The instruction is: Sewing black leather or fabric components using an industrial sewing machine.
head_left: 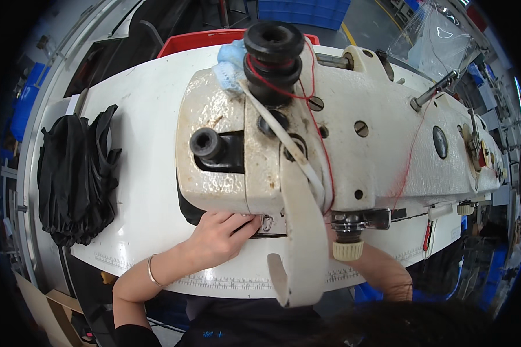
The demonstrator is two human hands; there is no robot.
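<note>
A cream sewing machine (376, 156) covers much of the work area, with its head over my hands. My left hand (223, 236) is at the needle area under the head, its fingers bent and closed together. The fingertips are hidden, so what they hold cannot be made out. A piece of black cloth (190, 213) shows beside the hand, partly under the machine head. My right forearm (382, 272) comes in from the right; its hand is hidden behind a hanging white strap (307, 248) and a cream knob (347, 250). Red thread (324, 151) runs down the machine.
A stack of black cloth pieces (78, 173) lies at the left of the white table (147, 150). Red-handled snips (428, 237) lie at the right. A ruler strip (237, 283) follows the near edge. Behind the table are a red bin (194, 40) and a blue crate (304, 13).
</note>
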